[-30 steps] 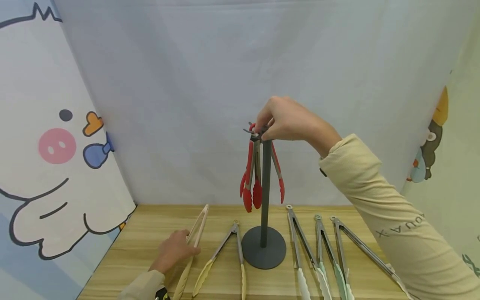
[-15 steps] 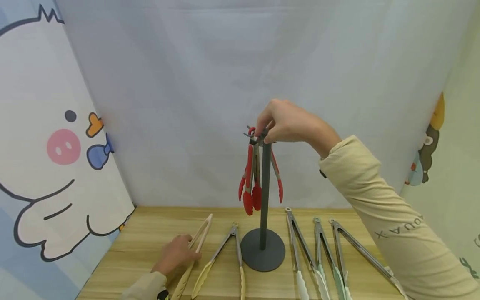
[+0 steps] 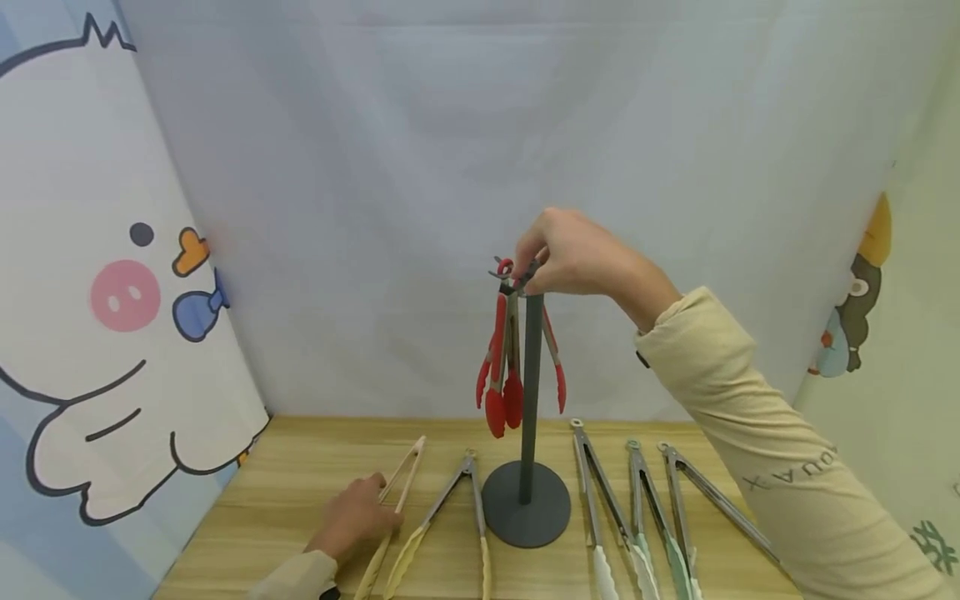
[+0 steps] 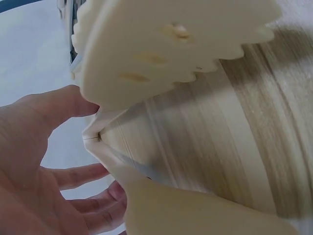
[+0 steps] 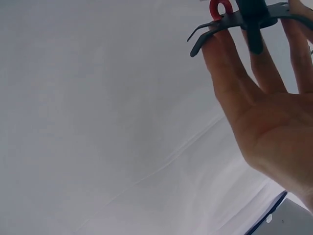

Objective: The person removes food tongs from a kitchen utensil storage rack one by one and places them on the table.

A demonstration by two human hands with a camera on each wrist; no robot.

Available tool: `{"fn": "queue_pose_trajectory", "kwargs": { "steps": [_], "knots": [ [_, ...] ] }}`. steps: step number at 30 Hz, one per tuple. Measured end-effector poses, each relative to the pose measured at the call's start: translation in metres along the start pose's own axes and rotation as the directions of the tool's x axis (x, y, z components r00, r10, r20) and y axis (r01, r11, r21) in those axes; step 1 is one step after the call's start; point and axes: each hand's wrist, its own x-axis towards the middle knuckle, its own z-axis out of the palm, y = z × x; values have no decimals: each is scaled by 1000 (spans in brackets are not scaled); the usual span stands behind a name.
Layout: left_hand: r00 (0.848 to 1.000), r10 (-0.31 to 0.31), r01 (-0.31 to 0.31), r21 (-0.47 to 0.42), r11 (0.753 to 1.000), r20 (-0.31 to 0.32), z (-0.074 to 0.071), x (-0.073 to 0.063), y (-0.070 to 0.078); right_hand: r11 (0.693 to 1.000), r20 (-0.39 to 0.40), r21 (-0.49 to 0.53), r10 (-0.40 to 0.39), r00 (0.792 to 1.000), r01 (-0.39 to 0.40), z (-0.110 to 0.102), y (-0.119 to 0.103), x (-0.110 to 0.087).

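Observation:
My left hand (image 3: 356,518) grips a pair of beige tongs (image 3: 410,475) low over the wooden table at the left. In the left wrist view, the scalloped heads of these tongs (image 4: 186,44) stand apart, and the thumb and fingers hold them from both sides. My right hand (image 3: 581,254) pinches the top of a dark grey stand (image 3: 532,392). Red tongs (image 3: 495,408) hang from the stand's hooks. Up close in the right wrist view, the fingers reach around the curved hooks (image 5: 234,20), beside a red hanging loop (image 5: 213,10).
Yellow-tipped tongs (image 3: 414,546) lie spread between the left hand and the round stand base (image 3: 525,521). To the right lie white-tipped tongs (image 3: 602,571), green-tipped tongs (image 3: 677,558) and another metal pair (image 3: 712,492). A pale cloth (image 3: 375,208) hangs behind the table.
The beige tongs and left hand have shifted slightly toward me and to the right. My right hand stays at the stand's top. The head view has tilted up a little.

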Motion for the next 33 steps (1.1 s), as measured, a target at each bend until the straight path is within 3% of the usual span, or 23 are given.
{"fn": "queue_pose_trajectory", "kwargs": {
  "steps": [5, 11, 19, 27, 33],
  "knots": [
    [1000, 7, -7, -17, 1000, -13, 0, 4, 3, 996, 11, -91, 22, 1000, -21, -4, 0, -7],
    [993, 54, -58, -37, 998, -105, -9, 10, 7, 990, 24, -134, 54, 998, -50, -7, -3, -11],
    [984, 94, -112, -116, 987, -153, -18, 15, 29, 960, -103, -217, 159, 982, -178, 2, -9, -5],
    [958, 176, -228, -231, 946, -226, -31, 15, 61, 933, -165, -247, 224, 961, -260, 3, -9, 3],
    [926, 258, -337, -298, 893, -275, -41, 10, 81, 953, -122, -177, 226, 966, -246, 4, -7, 10]
  ]
}}
